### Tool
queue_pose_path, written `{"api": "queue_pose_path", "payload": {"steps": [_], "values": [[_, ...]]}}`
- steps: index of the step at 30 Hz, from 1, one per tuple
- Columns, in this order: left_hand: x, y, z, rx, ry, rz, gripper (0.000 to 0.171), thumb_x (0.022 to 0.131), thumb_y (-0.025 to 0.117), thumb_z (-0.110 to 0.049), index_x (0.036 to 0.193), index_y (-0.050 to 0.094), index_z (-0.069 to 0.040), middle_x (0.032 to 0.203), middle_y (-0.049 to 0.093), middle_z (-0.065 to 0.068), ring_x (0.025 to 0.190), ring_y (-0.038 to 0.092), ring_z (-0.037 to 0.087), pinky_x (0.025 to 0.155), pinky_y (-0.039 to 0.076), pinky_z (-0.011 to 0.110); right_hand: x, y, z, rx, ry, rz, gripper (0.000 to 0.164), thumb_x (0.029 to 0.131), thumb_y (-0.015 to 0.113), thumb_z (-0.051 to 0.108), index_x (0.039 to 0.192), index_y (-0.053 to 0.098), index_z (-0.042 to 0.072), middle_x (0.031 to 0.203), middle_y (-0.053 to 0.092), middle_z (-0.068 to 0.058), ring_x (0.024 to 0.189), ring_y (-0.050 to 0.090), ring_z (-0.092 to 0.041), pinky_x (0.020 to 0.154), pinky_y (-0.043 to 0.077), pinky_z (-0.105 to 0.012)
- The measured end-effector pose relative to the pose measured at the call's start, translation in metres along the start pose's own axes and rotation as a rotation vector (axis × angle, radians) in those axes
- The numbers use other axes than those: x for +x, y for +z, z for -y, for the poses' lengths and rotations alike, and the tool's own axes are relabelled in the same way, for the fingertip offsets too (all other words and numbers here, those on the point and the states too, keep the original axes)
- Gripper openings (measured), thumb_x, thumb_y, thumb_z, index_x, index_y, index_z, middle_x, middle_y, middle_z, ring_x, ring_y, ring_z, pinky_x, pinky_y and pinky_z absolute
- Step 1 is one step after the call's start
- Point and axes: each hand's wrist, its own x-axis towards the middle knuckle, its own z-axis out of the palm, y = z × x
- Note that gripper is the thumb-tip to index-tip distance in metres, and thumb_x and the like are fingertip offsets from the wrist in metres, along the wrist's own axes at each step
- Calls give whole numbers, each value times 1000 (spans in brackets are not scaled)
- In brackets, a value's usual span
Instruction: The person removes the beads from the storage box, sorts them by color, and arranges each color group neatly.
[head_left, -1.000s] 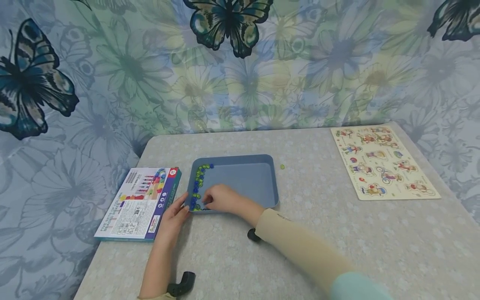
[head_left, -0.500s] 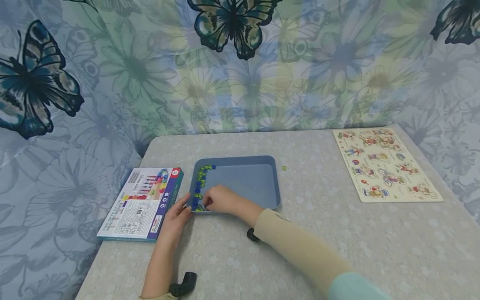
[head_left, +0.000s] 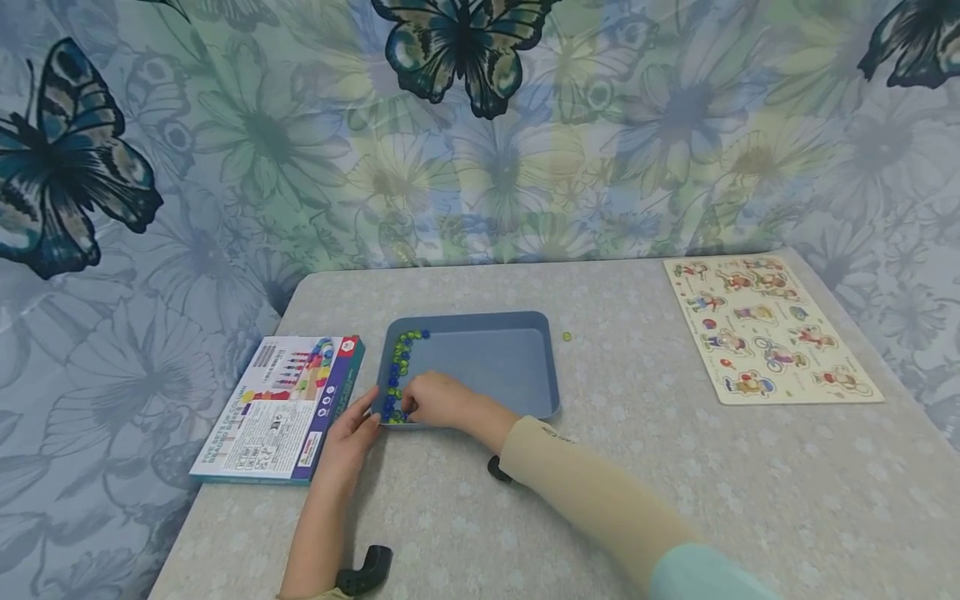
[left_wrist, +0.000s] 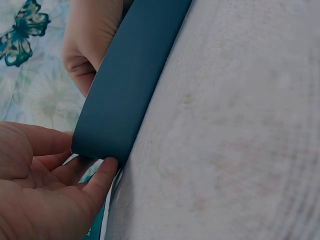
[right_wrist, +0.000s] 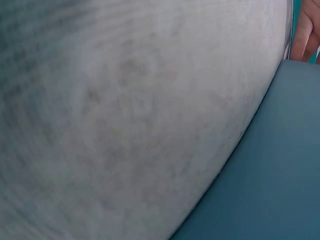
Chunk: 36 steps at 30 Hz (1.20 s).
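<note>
A blue-grey tray point(head_left: 487, 358) lies on the table, with small blue and yellow-green beads point(head_left: 395, 369) in a line along its left side and at its near left corner. My left hand point(head_left: 351, 435) holds that corner; in the left wrist view, thumb and fingers point(left_wrist: 102, 182) grip the tray wall point(left_wrist: 120, 95) from both sides. Inside the tray, my right hand point(head_left: 438, 398) is bent down with curled fingers beside the nearest beads. Its fingertips are hidden, so whether a bead is between them does not show. The right wrist view shows mainly the tray's outer wall point(right_wrist: 270, 175).
A flat printed box point(head_left: 277, 408) lies left of the tray, close to my left forearm. One loose yellow-green bead point(head_left: 567, 337) sits on the table point(head_left: 615, 358) just right of the tray. A picture board point(head_left: 768, 333) with cartoon figures lies at the far right.
My right hand has shifted slightly left, closer to the beads at the tray's near left corner. The left hand stays on the corner. Small shifts of the whole scene come from the head camera.
</note>
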Motion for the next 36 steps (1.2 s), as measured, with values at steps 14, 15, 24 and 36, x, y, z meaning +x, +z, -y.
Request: {"api": "queue_pose_path", "payload": {"steps": [14, 15, 24, 36], "values": [[0, -3, 2, 26, -4, -19, 48, 100, 40, -12, 146, 31, -14, 153, 22, 5, 138, 24, 20, 106, 31, 35, -9, -16, -15, 214, -56, -59, 15, 84, 67, 9, 98, 70, 7, 86, 67, 2, 75, 59, -3, 65, 47, -13], [0, -3, 2, 25, -11, -19, 48, 100, 41, -12, 146, 31, -15, 153, 23, 4, 138, 25, 19, 105, 32, 35, -10, -17, -17, 231, -53, -64, 15, 83, 68, 9, 98, 70, 6, 85, 66, 3, 75, 59, -2, 65, 47, -13], [0, -2, 2, 20, -28, -14, 48, 100, 40, -12, 147, 31, -16, 153, 22, 2, 138, 23, 17, 106, 32, 33, -31, -42, -36, 319, -42, -117, 16, 85, 67, 9, 99, 69, 3, 84, 66, 2, 76, 60, -7, 65, 50, -18], [0, -3, 3, 41, -34, -19, 48, 100, 42, -15, 146, 32, -20, 153, 23, 0, 138, 24, 16, 106, 32, 34, -89, -90, -75, 312, 30, -269, 12, 85, 66, 11, 97, 68, 11, 88, 65, 5, 79, 59, -8, 68, 51, -23]]}}
